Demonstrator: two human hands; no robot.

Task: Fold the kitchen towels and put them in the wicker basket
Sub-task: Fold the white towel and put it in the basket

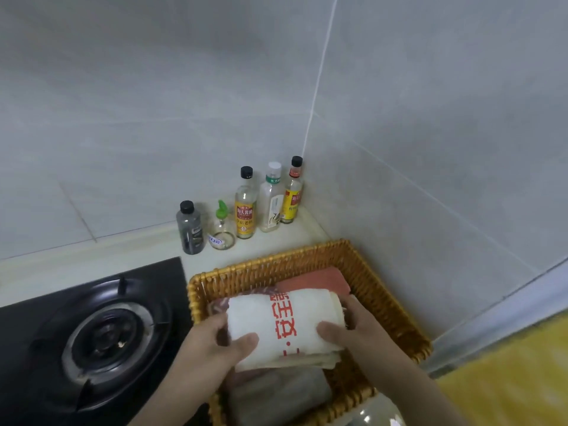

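Judged soft, light and apt to spring open, the white folded towel (pixel 285 324) is over the middle of the wicker basket (pixel 388 305); left hand (pixel 212 344) pinches its 9 o'clock end, right hand (pixel 353 330) its 3 o'clock end.

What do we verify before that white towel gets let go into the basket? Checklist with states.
1. Fold: white towel is a compact stack, layered edges visible: ok.
2. Grip: left hand and right hand hold its opposite ends: ok.
3. Position: towel sits within the wicker basket rim: ok.
4. Room beneath: orange towel at the far end, grey towel at the near end; the spot under the white one is hidden: cannot tell.
5. Gas burner beside the basket shows no flame: ok.
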